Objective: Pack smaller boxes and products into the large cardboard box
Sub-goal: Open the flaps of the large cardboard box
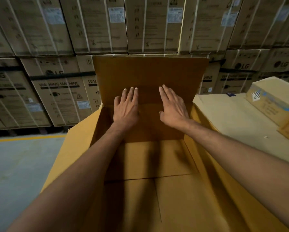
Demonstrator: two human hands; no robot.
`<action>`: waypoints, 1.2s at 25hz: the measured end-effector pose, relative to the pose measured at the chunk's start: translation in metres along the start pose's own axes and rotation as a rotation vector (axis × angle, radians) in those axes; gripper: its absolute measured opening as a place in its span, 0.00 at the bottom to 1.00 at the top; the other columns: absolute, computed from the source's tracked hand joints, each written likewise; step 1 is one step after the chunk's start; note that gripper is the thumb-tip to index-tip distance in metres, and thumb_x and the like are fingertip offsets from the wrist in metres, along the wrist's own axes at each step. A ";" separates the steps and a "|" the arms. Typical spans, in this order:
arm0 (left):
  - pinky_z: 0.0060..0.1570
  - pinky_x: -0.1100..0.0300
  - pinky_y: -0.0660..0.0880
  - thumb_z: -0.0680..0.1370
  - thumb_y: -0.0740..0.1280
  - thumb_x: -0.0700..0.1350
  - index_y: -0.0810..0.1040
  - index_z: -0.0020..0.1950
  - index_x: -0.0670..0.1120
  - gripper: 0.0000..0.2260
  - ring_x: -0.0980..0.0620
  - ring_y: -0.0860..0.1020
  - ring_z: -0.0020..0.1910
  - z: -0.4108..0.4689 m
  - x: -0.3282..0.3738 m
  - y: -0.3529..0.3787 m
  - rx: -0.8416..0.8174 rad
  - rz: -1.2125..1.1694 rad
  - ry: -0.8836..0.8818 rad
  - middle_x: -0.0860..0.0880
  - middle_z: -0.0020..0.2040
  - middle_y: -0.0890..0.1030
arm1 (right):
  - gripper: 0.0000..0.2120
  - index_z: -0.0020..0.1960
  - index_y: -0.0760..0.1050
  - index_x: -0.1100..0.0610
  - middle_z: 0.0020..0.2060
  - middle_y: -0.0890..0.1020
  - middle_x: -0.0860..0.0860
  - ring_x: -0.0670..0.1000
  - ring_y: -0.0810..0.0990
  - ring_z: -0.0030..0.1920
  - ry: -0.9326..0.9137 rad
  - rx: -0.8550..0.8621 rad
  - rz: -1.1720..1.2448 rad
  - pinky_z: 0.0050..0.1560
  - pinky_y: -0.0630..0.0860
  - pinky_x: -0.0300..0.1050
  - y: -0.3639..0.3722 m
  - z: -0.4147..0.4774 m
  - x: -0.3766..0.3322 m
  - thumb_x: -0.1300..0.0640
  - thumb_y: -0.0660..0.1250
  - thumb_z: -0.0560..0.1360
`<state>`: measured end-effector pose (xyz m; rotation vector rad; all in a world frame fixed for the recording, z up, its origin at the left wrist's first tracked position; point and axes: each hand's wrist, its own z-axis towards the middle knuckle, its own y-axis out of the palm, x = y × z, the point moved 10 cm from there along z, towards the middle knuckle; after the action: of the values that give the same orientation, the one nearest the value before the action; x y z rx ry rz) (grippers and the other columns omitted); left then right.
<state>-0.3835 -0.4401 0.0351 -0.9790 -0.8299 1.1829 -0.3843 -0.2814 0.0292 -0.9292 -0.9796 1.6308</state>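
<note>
A large brown cardboard box (157,164) stands open right in front of me, with nothing inside it. Its far flap (150,71) stands upright. My left hand (126,107) and my right hand (172,107) are stretched out side by side over the box, palms flat against the far wall and the flap's fold, fingers spread. Neither hand holds anything. A smaller tan box (274,99) with blue print lies to the right, out of reach of both hands.
The smaller box rests on a pale cardboard surface (232,119) to the right of the large box. Strapped washing machine cartons (60,91) are stacked in a wall behind. Grey floor (18,164) with a yellow line lies on the left.
</note>
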 end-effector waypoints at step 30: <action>0.68 0.42 0.73 0.80 0.68 0.56 0.70 0.75 0.49 0.26 0.43 0.73 0.70 -0.071 0.067 0.048 -0.535 -0.248 -0.036 0.44 0.73 0.72 | 0.38 0.83 0.56 0.48 0.82 0.56 0.53 0.57 0.50 0.82 -0.039 -0.363 -0.042 0.78 0.51 0.64 0.005 -0.103 0.058 0.44 0.70 0.79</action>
<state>-0.3229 -0.3820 -0.0343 -1.2425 -1.2951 0.7780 -0.3056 -0.2092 -0.0212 -1.1112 -1.3424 1.4660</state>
